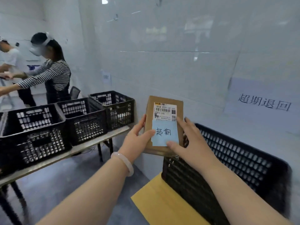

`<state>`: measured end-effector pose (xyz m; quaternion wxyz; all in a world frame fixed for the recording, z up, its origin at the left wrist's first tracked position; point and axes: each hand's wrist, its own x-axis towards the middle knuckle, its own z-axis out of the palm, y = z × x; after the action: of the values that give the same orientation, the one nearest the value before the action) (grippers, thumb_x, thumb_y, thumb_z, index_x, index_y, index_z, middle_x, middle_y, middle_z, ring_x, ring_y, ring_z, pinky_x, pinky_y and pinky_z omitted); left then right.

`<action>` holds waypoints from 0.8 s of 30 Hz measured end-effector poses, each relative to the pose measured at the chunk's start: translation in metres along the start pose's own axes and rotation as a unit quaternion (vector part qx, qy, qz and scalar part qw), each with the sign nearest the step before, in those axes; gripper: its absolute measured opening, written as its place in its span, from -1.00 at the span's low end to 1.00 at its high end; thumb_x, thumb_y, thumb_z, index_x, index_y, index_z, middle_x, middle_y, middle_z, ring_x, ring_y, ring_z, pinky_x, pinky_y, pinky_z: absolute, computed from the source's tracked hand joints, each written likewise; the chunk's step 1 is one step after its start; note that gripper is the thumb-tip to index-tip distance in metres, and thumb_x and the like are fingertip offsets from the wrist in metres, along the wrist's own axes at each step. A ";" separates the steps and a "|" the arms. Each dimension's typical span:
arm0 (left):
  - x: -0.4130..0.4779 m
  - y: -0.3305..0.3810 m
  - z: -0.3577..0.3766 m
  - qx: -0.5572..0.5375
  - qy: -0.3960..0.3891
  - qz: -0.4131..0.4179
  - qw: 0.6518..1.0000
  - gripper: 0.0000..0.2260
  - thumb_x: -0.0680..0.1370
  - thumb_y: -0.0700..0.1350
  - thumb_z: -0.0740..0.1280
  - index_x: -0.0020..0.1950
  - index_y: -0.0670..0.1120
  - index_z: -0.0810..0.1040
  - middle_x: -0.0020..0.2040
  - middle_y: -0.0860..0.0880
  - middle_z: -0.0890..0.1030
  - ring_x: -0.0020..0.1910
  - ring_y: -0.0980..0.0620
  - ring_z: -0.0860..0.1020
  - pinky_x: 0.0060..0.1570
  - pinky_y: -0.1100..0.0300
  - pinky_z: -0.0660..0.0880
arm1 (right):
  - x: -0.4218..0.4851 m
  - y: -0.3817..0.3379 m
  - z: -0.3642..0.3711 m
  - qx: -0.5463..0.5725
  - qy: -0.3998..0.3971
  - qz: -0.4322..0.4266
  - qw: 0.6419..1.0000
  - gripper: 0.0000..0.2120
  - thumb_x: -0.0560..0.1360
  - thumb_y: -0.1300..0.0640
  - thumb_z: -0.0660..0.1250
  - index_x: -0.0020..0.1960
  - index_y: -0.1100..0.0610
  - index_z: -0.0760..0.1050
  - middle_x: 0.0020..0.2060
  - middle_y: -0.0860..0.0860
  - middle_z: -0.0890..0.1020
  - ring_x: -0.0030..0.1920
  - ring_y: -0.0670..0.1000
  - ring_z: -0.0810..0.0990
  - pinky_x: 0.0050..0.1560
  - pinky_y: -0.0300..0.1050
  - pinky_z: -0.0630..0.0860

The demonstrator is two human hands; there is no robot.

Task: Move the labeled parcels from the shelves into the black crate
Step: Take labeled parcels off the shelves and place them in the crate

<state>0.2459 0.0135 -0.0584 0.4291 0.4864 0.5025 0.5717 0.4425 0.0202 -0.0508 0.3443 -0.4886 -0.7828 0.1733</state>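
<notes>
The parcel point(164, 99) is brown cardboard, with a white label point(164, 111) printed with black barcodes and a pale blue note point(164, 135) with dark handwriting. At 4 o'clock the crate point(235, 159) is black with a grid of perforations, as are the other crates point(84, 117) at 9 o'clock. A mustard-yellow sheet point(162, 205) lies at 6 o'clock. The bracelet point(125, 161) is milky pink. At 10 o'clock a shirt point(53, 75) has black-and-white stripes.

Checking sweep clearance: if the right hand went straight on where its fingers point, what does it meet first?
The cardboard parcel: the right hand has straight fingers pointing up-left across its face, thumb on the blue note. Contact looks likely, but depth is unclear.
</notes>
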 end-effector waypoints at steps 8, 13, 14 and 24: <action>0.087 -0.011 0.021 -0.001 -0.162 -0.011 0.987 -0.46 0.59 -0.13 0.34 0.51 0.21 0.29 0.30 0.09 0.57 0.01 0.17 0.65 -0.23 0.36 0.56 | 0.022 0.015 0.009 -0.058 0.083 0.119 0.988 -0.18 0.41 -0.31 0.35 0.50 -0.36 -0.07 0.54 -0.29 -0.10 0.49 -0.24 -0.11 0.40 -0.17 -0.06; 0.117 -0.032 0.046 0.007 -0.249 -0.032 0.968 -0.51 0.59 -0.07 0.33 0.45 0.29 0.31 0.23 0.19 0.59 0.12 0.19 0.60 -0.04 0.28 0.59 | 0.012 0.034 0.014 -0.076 0.095 0.180 0.976 -0.18 0.40 -0.33 0.33 0.49 -0.41 -0.10 0.52 -0.33 -0.14 0.45 -0.30 -0.11 0.43 -0.15 0.02; 0.121 -0.034 0.053 0.010 -0.261 -0.037 0.964 -0.52 0.60 -0.07 0.32 0.44 0.31 0.30 0.22 0.20 0.59 0.13 0.18 0.59 0.03 0.24 0.59 | 0.009 0.039 0.011 -0.082 0.097 0.196 0.972 -0.18 0.41 -0.33 0.33 0.48 -0.41 -0.11 0.52 -0.34 -0.14 0.45 -0.30 -0.11 0.43 -0.15 0.03; 0.181 -0.074 0.141 0.055 -0.313 -0.084 0.945 -0.46 0.57 -0.05 0.36 0.48 0.29 0.30 0.16 0.20 0.64 0.11 0.12 0.62 0.13 0.07 0.57 | 0.021 0.110 -0.027 -0.104 0.116 0.266 0.951 -0.21 0.44 -0.32 0.31 0.48 -0.43 -0.12 0.52 -0.33 -0.12 0.52 -0.20 -0.11 0.46 -0.10 0.01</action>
<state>0.3562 0.2221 -0.1064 0.5837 0.6195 0.4128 0.3241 0.5270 0.0877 -0.0907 0.3215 -0.7287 -0.5930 0.1181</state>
